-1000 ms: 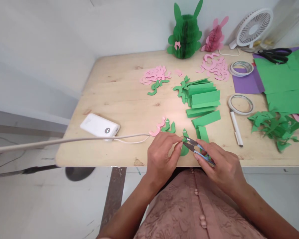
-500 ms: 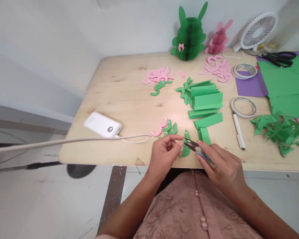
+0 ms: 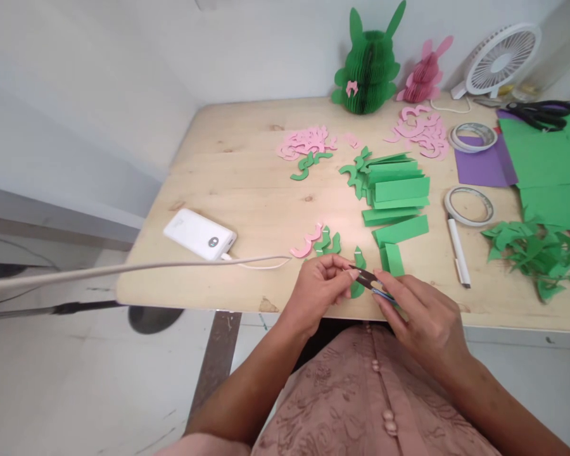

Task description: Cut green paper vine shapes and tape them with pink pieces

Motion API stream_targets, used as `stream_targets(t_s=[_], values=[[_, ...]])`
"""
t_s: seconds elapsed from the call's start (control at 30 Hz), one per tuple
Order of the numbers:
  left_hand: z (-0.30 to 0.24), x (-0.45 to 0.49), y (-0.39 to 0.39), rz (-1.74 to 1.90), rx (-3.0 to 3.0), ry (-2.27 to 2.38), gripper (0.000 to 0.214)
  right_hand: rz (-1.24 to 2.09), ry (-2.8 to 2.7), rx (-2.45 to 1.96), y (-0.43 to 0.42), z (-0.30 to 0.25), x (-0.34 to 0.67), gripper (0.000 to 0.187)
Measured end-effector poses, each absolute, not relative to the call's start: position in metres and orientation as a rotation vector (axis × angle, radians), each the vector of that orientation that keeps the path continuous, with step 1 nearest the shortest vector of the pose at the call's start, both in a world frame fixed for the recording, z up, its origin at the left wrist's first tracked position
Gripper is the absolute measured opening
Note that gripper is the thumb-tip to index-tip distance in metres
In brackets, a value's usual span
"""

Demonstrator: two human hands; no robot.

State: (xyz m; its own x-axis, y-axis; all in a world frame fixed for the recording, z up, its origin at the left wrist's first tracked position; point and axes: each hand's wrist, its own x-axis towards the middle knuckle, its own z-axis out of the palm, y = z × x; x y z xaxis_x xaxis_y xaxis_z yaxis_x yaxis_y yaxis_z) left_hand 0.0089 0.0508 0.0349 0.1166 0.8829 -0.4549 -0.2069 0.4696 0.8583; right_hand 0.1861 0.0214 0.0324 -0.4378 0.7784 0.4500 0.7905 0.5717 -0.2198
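My left hand (image 3: pixel 316 291) pinches a small green paper cut-out (image 3: pixel 358 286) at the table's near edge. My right hand (image 3: pixel 420 316) grips a small pair of snips with blue handles (image 3: pixel 374 283), their dark blades meeting the green piece between the two hands. Just beyond my hands lie a few curved pink and green cut-outs (image 3: pixel 320 240) and a pile of folded green paper strips (image 3: pixel 396 196).
A wooden table (image 3: pixel 247 183) carries a white power bank (image 3: pixel 200 234) with a cable, pink cut-outs (image 3: pixel 306 140), tape rolls (image 3: pixel 469 205), a white pen (image 3: pixel 457 250), green scraps (image 3: pixel 534 250), green and purple sheets, black scissors (image 3: pixel 539 111), a fan (image 3: pixel 498 60) and green and pink paper rabbits (image 3: pixel 370 63).
The snips' blades have closed together on the green piece, and my hands have drawn slightly closer. The view has shifted a little to the left.
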Motion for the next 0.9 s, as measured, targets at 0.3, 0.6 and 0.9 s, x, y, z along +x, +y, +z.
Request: stream_targets(t_s=[0.3,0.6,0.9], values=[[0.0316,0.0096,0.0517,0.925,0.681,1.186,0.019,-0.037,-2.299,-1.257,0.0227,0.0321,0.1854,0.027],[0.0323,0.0101,0.0512,0.911,0.648,1.180,0.023,-0.038,-2.304,-1.267,0.0217,0.0315,0.1858,0.026],[0.0293,0.0132,0.0509,0.931,0.624,1.211,0.023,-0.014,-2.276,-1.242,0.0219,0.0314,0.1837,0.027]])
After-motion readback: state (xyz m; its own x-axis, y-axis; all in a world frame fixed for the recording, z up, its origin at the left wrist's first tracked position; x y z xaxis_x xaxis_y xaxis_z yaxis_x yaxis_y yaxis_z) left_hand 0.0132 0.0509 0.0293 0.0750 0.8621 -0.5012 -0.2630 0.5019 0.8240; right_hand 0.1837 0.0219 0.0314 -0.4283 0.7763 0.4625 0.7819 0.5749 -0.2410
